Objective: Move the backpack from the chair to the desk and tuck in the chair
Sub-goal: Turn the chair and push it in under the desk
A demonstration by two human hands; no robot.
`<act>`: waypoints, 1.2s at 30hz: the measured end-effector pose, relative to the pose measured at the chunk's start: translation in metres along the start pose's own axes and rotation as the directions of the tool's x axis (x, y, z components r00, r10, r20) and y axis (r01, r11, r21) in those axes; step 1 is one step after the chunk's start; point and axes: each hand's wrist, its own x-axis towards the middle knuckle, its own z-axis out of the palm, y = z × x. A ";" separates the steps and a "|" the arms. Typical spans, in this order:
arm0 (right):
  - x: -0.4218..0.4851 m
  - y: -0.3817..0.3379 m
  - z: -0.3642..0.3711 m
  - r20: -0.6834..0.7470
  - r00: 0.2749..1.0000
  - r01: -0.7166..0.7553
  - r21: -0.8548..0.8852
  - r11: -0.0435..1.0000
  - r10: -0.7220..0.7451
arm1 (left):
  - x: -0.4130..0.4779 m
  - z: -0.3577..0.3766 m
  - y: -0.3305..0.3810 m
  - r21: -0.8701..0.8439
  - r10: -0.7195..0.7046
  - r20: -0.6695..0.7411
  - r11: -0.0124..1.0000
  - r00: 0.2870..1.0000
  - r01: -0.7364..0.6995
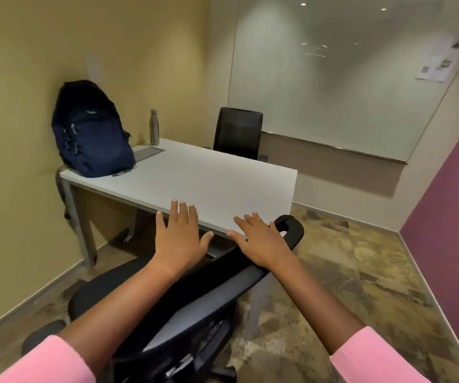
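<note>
A dark blue backpack stands upright on the left end of the white desk, against the yellow wall. A black office chair sits in front of the desk's near edge, its backrest top running under my hands. My left hand hovers flat with fingers spread over the desk edge and the chair. My right hand lies open, palm down, on the top of the chair's backrest. Neither hand grips anything.
A steel bottle and a flat grey pad stand behind the backpack. A second black chair is at the desk's far side. A whiteboard covers the far wall; a purple wall is right.
</note>
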 end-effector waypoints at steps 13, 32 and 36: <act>-0.032 0.043 -0.006 0.056 0.945 0.317 0.088 0.944 -0.323 | -0.079 0.002 0.050 -0.100 -0.393 -0.044 0.917 0.919 0.387; -0.032 0.070 -0.010 0.125 0.865 0.484 0.053 0.874 -0.486 | -0.117 -0.002 0.047 -0.078 -0.413 -0.112 0.910 0.904 0.406; -0.018 0.074 -0.021 0.247 0.828 0.512 0.034 0.858 -0.504 | -0.117 0.000 0.042 -0.050 -0.379 -0.218 0.925 0.900 0.377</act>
